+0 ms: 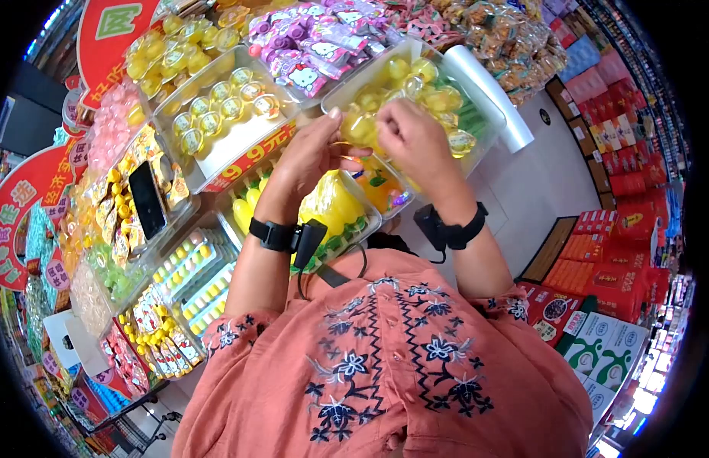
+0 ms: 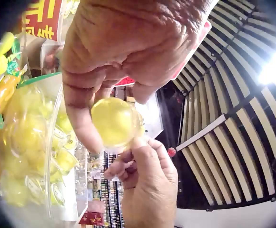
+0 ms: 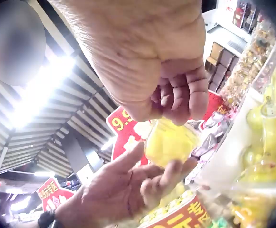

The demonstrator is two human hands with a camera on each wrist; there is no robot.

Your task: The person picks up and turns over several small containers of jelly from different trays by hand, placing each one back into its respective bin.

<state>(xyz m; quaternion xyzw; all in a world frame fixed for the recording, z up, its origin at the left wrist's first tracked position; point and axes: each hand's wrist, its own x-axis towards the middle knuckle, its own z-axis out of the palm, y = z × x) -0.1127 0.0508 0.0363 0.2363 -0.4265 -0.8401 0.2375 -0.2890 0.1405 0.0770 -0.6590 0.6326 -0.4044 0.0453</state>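
A round yellow cup in clear plastic is between the two hands, above a clear bin of similar cups. The left hand holds it with thumb and fingers around its side; in the right wrist view the left hand supports the yellow cup from below, palm up. The right hand pinches the cup's edge between thumb and fingertips, its other fingers curled; in the left wrist view the right hand touches the cup's lower right side.
Left of the hands stands another bin of yellow cups with a red price strip. Below the hands is a tray of larger yellow pieces. A black phone lies on packets at the left. A rolled clear sheet edges the right bin.
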